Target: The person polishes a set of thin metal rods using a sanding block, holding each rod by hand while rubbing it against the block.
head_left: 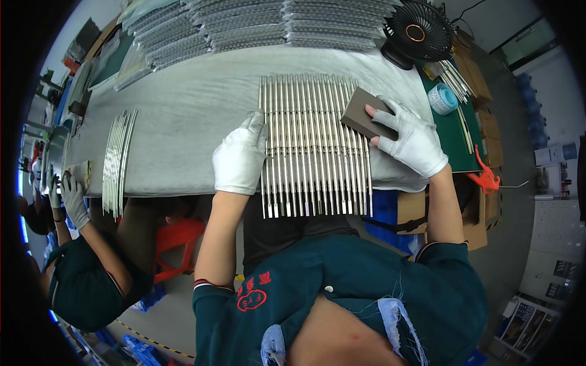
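Grey cloth-covered workshop tabletop (177, 131), my white-gloved left hand (240, 155), fingers (254, 122) straight against silver metal rods (302, 165), white-gloved right hand (416, 139) grasping brown rectangular block (360, 113)

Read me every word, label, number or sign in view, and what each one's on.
Wearer's shirt: red lettering and an outlined emblem, which I won't copy out.
Blue-and-white roll: printing too small to read.
Other markings, toward the right edge: too small or blurred.

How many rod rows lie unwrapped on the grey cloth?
2: the wide row between the left hand and right hand, the narrow row at far left on the cloth. Wrapped stacks behind may hide more.
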The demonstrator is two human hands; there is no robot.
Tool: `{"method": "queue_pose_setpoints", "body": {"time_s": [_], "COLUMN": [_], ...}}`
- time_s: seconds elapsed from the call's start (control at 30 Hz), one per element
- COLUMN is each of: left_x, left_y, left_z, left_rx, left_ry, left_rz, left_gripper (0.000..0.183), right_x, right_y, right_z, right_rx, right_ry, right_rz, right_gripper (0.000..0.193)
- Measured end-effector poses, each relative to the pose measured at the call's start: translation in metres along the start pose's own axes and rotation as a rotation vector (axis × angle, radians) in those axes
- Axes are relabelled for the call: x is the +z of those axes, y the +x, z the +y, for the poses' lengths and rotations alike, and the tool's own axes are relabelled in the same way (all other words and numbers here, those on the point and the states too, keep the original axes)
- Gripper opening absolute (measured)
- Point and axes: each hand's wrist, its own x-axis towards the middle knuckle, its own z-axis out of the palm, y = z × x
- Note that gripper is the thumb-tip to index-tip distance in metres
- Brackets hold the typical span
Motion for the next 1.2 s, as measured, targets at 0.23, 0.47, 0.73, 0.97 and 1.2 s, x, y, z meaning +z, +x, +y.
{"method": "queue_pose_setpoints", "body": {"time_s": [0.23,0.47,0.73,0.97,1.2], "left_x": [0.004,0.008,0.008,0.009,0.006], "left_y": [-0.003,-0.009,-0.012,-0.014,-0.009], "left_z": [-0.028,-0.018,-0.015,-0.021,-0.012], "left_rx": [0.295,0.278,0.258,0.236,0.252], "left_ry": [0.078,0.05,0.065,0.023,0.091], "left_rz": [0.061,0.044,0.079,0.041,0.041], "left_gripper": [0.03,0.038,0.034,0.033,0.034], "right_x": [-0.01,0.018,0.0,0.008,0.022], "right_y": [-0.029,0.031,0.013,0.031,0.043], "right_z": [0.012,-0.07,-0.037,-0.061,-0.092], "right_rx": [-0.275,-0.475,-0.383,-0.397,-0.473], "right_ry": [0.008,-0.023,0.021,-0.029,-0.057], "right_rz": [0.0,0.005,-0.147,-0.117,-0.001], "right_gripper": [0.048,0.04,0.043,0.043,0.042]}}
